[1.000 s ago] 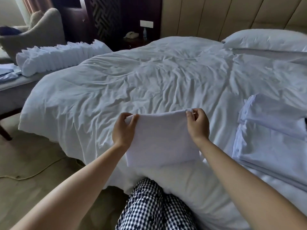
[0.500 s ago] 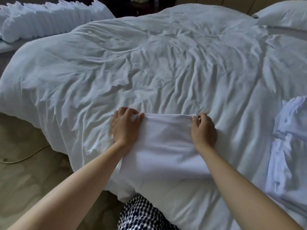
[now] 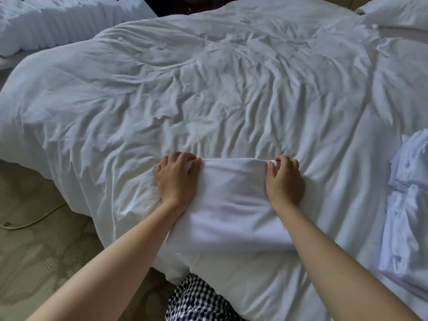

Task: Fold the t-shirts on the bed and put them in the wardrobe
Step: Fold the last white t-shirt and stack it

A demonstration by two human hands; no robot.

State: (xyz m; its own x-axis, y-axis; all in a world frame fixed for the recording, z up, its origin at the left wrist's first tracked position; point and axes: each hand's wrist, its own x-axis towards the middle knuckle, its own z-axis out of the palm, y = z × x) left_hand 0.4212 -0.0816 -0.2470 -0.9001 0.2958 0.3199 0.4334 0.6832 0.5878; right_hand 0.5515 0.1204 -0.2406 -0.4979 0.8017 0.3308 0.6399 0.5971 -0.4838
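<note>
Bed (image 3: 231,89): rumpled white duvet. Folded pile (image 3: 407,205) lay at 3 o'clock from t-shirt. T-shirt (image 3: 227,205), white, folded rectangle, held aloft a second before, now lay flat at bed's near edge. Left hand (image 3: 176,179) and right hand (image 3: 283,181) pinched its far corners.

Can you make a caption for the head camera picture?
Left hand and right hand pinch a folded t-shirt on the bed.

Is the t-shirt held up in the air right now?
No, the t-shirt lies on the bed, left hand and right hand pinching its far corners.
</note>
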